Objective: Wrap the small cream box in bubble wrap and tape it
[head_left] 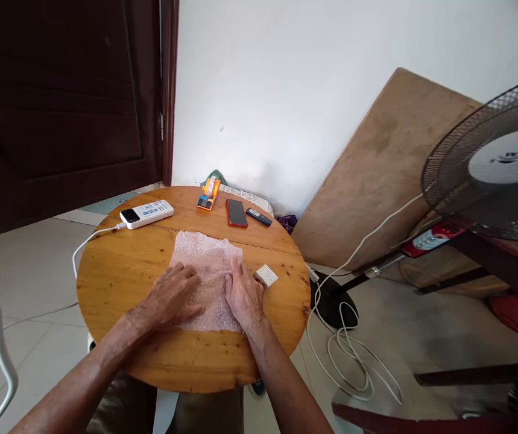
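A sheet of bubble wrap [208,253] lies flat on the round wooden table [186,367] in front of me. My left hand [175,295] rests on its left side, fingers stretched out and palm down. On the right side of the sheet lies my right hand [244,292], its fingers extended towards the far edge. Neither hand grips anything. Just right of my right hand sits a small white box [266,275] with print on top.
Towards the back stand an orange tape dispenser [208,194], a red-edged phone [236,213] and a dark remote-like device [259,217]. A white power bank [148,213] with a cable lies at left. A fan [489,163] stands at right, its cord [362,361] looped on the floor.
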`<state>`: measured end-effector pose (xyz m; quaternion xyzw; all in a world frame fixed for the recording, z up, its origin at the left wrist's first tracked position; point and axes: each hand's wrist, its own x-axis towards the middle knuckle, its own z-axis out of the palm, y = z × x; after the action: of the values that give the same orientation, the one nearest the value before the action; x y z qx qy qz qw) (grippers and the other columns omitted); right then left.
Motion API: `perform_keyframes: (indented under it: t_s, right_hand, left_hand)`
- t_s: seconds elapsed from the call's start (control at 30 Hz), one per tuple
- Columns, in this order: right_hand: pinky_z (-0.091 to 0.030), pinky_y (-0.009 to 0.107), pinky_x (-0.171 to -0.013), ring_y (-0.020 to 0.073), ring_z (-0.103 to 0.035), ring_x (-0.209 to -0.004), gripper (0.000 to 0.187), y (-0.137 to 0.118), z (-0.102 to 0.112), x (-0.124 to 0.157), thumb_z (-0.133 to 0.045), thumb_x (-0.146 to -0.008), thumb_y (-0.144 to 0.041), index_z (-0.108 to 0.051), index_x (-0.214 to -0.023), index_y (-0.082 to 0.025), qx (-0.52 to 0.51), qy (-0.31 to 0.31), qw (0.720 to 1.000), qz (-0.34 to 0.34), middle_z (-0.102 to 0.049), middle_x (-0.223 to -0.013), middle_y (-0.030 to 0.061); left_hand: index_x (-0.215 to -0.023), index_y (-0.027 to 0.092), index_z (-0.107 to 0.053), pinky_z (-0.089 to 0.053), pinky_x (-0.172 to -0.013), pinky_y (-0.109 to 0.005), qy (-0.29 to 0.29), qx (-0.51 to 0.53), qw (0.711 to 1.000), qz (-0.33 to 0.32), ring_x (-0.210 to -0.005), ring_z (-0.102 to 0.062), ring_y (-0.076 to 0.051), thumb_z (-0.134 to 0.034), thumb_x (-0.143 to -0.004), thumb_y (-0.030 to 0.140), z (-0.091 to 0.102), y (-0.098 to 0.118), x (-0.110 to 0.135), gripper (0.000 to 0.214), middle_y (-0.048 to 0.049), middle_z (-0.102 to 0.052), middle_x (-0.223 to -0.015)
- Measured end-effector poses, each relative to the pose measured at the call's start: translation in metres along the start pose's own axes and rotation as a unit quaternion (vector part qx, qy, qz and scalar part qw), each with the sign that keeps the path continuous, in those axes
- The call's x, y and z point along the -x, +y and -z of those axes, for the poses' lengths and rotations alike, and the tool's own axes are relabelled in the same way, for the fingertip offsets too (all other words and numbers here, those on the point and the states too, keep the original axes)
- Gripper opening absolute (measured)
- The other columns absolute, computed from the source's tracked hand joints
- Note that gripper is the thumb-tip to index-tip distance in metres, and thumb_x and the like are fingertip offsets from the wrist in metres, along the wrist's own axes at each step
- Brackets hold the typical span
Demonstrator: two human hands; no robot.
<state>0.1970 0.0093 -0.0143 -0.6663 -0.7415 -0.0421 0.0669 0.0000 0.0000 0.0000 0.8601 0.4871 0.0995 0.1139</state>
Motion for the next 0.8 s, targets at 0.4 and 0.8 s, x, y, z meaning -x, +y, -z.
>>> perform_keyframes:
  t_s: [0.4,0.8]
  right_hand:
    - [-0.045,0.03,-0.072,0.0216,-0.063,-0.091,0.02,0.003,-0.005,0.004,-0.045,-0.096,-0.021,-0.061,-0.108,-0.018,-0.008,0.034,0.999,0.024,-0.065,-0.106,0.0083]
    - [-0.039,0.046,-0.096,0.0335,-0.052,-0.12,0.048,0.036,0.003,0.002,-0.057,-0.086,-0.027,-0.054,-0.132,-0.013,-0.046,0.194,0.977,-0.072,-0.055,-0.138,0.0184]
  left_hand:
    - [-0.132,0.019,-0.056,-0.028,-0.115,-0.053,0.058,0.02,0.997,-0.048,-0.142,-0.031,-0.037,-0.064,-0.083,0.036,-0.027,0.008,-0.024,0.052,-0.0159,-0.041,-0.151]
    - [-0.127,0.02,-0.056,-0.02,-0.115,-0.059,0.043,0.052,0.995,-0.08,-0.138,-0.037,-0.04,-0.063,-0.077,0.062,-0.038,0.001,-0.027,0.066,-0.0176,-0.044,-0.148]
